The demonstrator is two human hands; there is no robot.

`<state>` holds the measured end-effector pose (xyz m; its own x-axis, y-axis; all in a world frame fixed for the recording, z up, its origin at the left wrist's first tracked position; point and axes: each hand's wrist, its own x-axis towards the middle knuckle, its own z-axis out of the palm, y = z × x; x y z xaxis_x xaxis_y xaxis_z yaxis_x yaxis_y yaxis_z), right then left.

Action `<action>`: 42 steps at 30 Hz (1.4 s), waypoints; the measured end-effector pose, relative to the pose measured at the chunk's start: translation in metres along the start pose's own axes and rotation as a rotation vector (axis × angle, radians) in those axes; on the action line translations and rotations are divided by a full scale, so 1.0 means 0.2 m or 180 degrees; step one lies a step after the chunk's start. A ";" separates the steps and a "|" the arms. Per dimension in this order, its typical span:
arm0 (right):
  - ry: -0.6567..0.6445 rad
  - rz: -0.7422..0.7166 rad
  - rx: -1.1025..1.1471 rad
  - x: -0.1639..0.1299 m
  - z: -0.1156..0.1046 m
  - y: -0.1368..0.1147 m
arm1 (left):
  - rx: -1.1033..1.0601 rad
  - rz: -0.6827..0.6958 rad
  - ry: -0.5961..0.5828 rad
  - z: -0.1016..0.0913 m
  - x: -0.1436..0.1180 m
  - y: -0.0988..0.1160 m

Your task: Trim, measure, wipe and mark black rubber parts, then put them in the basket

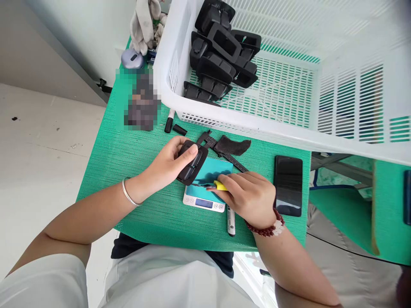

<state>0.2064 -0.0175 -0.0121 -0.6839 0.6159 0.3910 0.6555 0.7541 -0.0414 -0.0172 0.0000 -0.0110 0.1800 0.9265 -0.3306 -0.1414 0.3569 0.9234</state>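
A: Head view: what do we have in our left hand (170, 164)?

B: We grip a black plastic part (192, 162), thumb over its top edge, holding it tilted over the left corner of the small scale (205, 201).

A: And our right hand (248, 196)?

B: It is closed around a yellow-handled tool (220, 185), whose tip points toward the part, just above the teal platform of the scale.

A: What lies around us?

B: A caliper (221, 150) and a dark scrap (233, 145) behind the scale, a marker (230, 220) under our right wrist, a black phone (288, 185) to the right. More black parts (221, 51) are piled in the white basket (257, 124) on the green table (135, 149).
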 end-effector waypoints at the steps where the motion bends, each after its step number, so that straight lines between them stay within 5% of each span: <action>1: -0.0010 0.0061 -0.0057 0.00 0.01 0.00 | 0.0025 -0.0017 -0.0019 0.00 0.00 0.00; 7: 0.0258 0.0872 -0.0776 -0.04 0.02 0.07 | 0.0133 -0.0127 -0.0237 0.00 -0.01 0.00; 14: 0.0213 0.0349 -0.0203 -0.03 -0.01 0.06 | 0.0171 -0.0087 -0.0500 -0.01 -0.01 0.04; 21: 0.0503 0.0885 -0.0398 -0.06 0.00 0.11 | 0.0353 -0.0146 -0.1145 -0.03 -0.03 0.06; 31: 0.0424 0.0697 -0.0227 -0.04 -0.01 0.13 | 0.1414 0.0786 -0.0314 -0.05 -0.03 0.04; 36: 0.0349 0.0667 -0.0344 -0.04 -0.01 0.12 | 0.1971 0.1666 -0.0331 -0.06 -0.02 0.05; 42: 0.0388 0.0504 -0.0392 -0.04 -0.01 0.09 | 0.2298 0.1866 -0.0186 -0.05 -0.02 0.04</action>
<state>0.2234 -0.0088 -0.0147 -0.5306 0.6867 0.4970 0.7908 0.6120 -0.0013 -0.0289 0.0008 -0.0042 0.3228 0.9208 0.2192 0.4110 -0.3449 0.8438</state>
